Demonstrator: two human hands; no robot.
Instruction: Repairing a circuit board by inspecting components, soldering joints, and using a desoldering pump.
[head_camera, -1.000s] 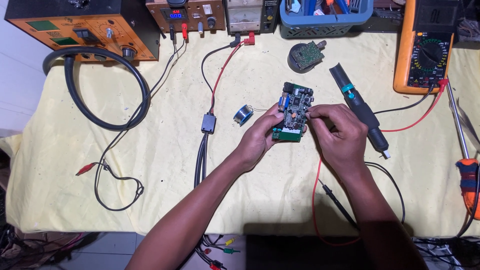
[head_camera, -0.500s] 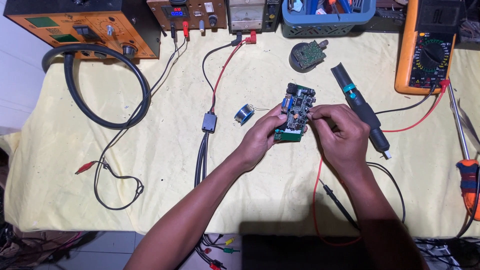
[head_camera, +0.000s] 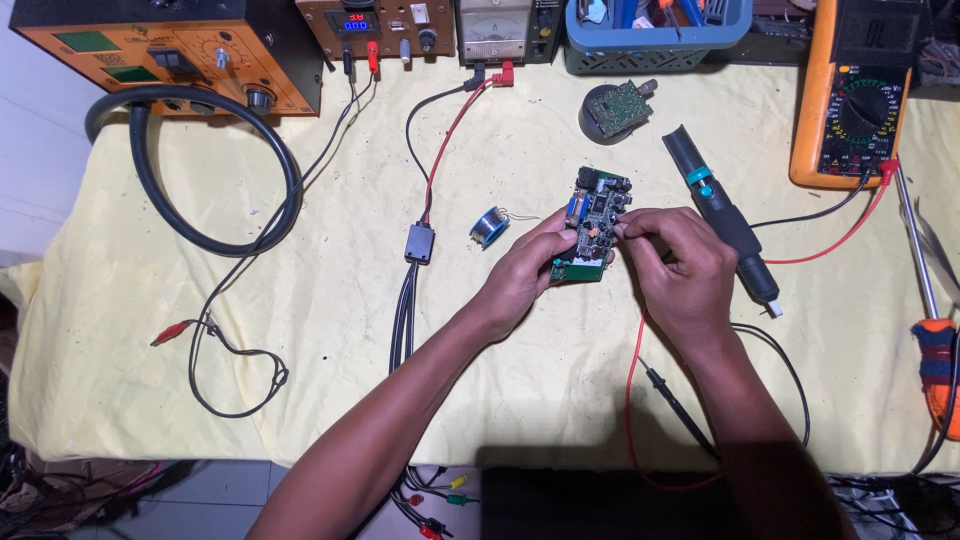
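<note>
Yellow cloth (head_camera: 330, 330) covered the desk, and near its centre both hands held a small green circuit board (head_camera: 592, 222) crowded with dark components. The left hand (head_camera: 527, 272) gripped the board from its lower left edge, fingers curled around it. The right hand (head_camera: 680, 268) was closed in a pinch at the board's right edge, thumb and forefinger pressed together on it; whether something small sat between them could not be told.

At nine o'clock of the board, just beside the left hand, lay a small spool of solder wire (head_camera: 488, 226). At three o'clock, just beyond the right hand, a black pen-shaped tool with a teal ring (head_camera: 722, 220) lay slanted on the cloth. At twelve o'clock sat a round black part with a small green board (head_camera: 612, 110) on it. An orange multimeter (head_camera: 850, 95) stood at two o'clock, its red lead (head_camera: 640, 400) looping under the right wrist. An orange-fronted bench unit (head_camera: 165, 50) with a thick black hose (head_camera: 200, 170) occupied ten o'clock, and a blue basket (head_camera: 655, 35) sat at the far edge.
</note>
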